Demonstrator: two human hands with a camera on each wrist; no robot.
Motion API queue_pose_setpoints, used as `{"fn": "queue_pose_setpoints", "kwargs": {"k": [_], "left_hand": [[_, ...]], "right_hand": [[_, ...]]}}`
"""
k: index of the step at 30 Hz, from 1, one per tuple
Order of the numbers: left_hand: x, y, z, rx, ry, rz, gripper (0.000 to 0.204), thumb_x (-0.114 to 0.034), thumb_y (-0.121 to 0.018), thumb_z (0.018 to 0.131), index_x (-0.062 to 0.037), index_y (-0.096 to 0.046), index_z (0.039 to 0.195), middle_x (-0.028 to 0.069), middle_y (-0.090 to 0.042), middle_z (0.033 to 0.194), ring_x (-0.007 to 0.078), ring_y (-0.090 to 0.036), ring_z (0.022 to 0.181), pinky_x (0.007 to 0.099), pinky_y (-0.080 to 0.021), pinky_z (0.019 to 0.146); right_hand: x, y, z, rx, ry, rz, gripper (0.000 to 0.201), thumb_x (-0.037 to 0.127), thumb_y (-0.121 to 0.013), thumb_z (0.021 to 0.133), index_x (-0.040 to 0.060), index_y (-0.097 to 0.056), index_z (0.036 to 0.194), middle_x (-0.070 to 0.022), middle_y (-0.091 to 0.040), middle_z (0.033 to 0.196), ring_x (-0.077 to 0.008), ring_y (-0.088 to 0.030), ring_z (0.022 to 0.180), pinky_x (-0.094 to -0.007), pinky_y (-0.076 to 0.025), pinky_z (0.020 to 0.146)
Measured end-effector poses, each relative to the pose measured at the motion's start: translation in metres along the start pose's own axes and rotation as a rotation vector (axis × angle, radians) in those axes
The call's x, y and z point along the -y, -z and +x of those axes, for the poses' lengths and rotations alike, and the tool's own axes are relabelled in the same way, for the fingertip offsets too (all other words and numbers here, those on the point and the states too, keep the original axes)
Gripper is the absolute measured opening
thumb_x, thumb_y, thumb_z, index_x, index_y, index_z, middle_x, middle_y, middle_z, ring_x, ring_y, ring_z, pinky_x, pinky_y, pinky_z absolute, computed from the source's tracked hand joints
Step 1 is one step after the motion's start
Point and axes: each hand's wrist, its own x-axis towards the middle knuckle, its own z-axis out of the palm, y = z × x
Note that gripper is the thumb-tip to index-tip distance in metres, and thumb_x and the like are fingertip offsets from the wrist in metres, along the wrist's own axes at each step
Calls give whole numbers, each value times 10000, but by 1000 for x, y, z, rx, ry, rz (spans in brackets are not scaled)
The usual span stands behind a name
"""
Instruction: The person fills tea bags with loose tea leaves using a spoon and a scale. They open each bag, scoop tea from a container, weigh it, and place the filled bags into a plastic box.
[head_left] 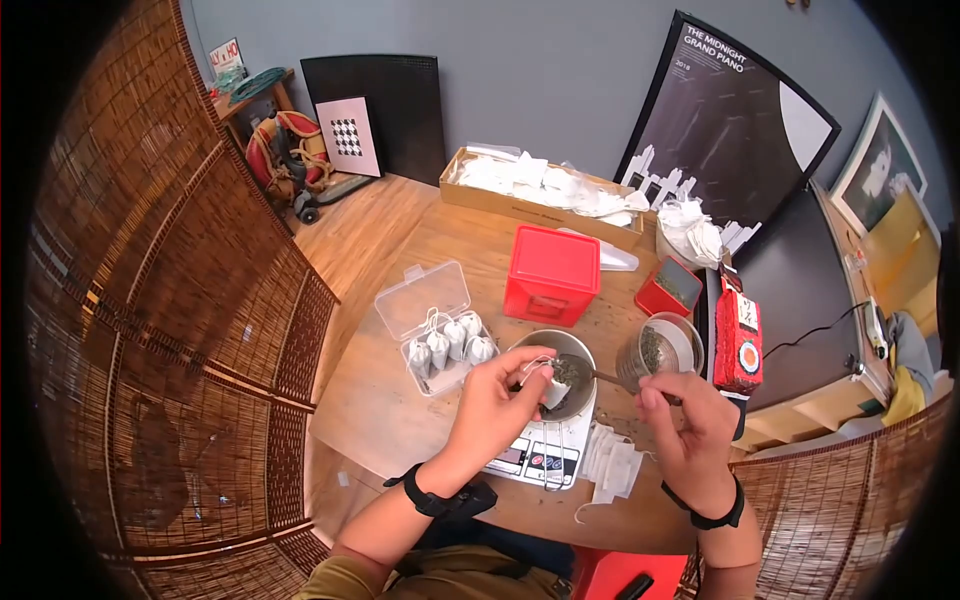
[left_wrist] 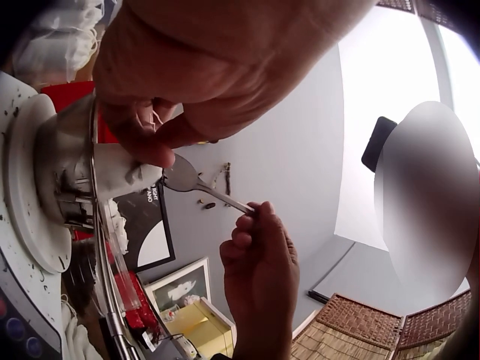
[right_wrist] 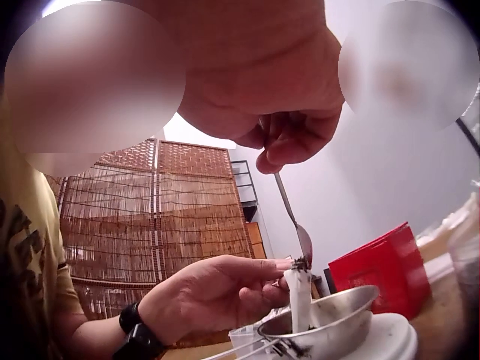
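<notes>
My left hand (head_left: 498, 398) pinches a small white tea bag (right_wrist: 299, 300) near its top, upright in the mouth of a metal bowl (right_wrist: 349, 324). Dark leaf bits (right_wrist: 301, 264) show at the bag's mouth. With thumb and fingers, my right hand (head_left: 697, 422) grips the handle of a metal spoon (left_wrist: 181, 175). The spoon slants down to the left, its tip right at the bag's opening. Loose dried leaves lie in the bowl, which sits on a white scale (head_left: 548, 468). A wire handle sticks out from the bowl toward me.
A clear box (head_left: 428, 388) of filled tea bags stands left. Flat white bags (head_left: 612, 465) lie right of the scale. Behind are a red canister (head_left: 553, 275) and a cardboard box (head_left: 530, 213) of white bags. A clear cup (head_left: 683, 345) and small red tin (head_left: 652, 302) stand right.
</notes>
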Motion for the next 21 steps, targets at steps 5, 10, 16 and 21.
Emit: {"fn": "queue_pose_setpoints", "kwargs": {"k": [5,10,16,21], "left_hand": [[1,0,-4,-27,-78,88,284,-89,-683,1063,19,-703,1325,-2,-700,870,35,-576,684,229,-470,588],[10,4,-6,-66,-215,211,288,-76,-681,1048,2,-704,1324,42,-721,896,43,-571,685,242,-443,577],[2,4,-11,-91,-275,374,285,-32,-636,1075,20,-677,1353,23,-666,1022,63,-615,926,214,-559,766],[4,6,-8,-140,-263,237,266,-10,-612,1080,40,-655,1337,40,-670,1027,78,-648,956,271,-652,802]], "right_hand": [[4,-3,-5,-17,72,11,125,-25,-776,943,0,-732,1058,-139,-749,898,-229,-683,698,-320,-522,625],[4,-4,-10,-50,77,13,110,-19,-766,960,-17,-725,1063,-145,-750,893,-230,-682,700,-315,-519,622],[3,-8,-19,-120,-59,98,71,4,-746,992,-23,-729,1056,-133,-770,900,-209,-754,730,-295,-574,671],[-1,-11,-33,-141,-107,147,55,-1,-724,1007,-41,-736,1043,-127,-772,892,-186,-763,741,-297,-589,687]]}}
